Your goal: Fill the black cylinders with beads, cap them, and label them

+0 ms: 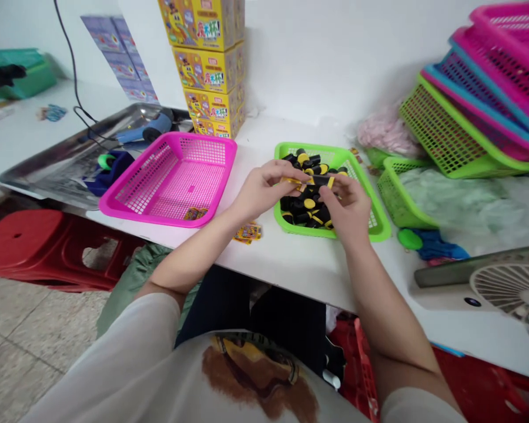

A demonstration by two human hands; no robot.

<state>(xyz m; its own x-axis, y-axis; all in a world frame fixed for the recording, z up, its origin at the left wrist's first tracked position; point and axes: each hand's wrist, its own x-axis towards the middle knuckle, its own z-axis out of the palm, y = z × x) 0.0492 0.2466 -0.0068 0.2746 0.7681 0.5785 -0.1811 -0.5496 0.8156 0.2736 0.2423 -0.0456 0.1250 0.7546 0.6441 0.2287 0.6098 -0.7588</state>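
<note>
Above the green basket (380,224), my right hand (351,207) grips a small black tube with yellow ends (321,180) between thumb and fingers. My left hand (263,187) is closed at the tube's left end, pinching a small yellow printed piece (296,183); whether the piece touches the tube is hard to tell. Many similar black and yellow tubes (296,207) lie jumbled in the basket below. A few orange printed packets or labels (248,232) rest on the table under my left forearm.
The pink basket (170,140) at left holds a few printed pieces (195,213). Behind it are a metal tray (22,170) with a blue tape dispenser (110,170) and stacked yellow boxes (214,73). At right are stacked baskets (449,135), plastic bags (471,194) and a fan (515,288).
</note>
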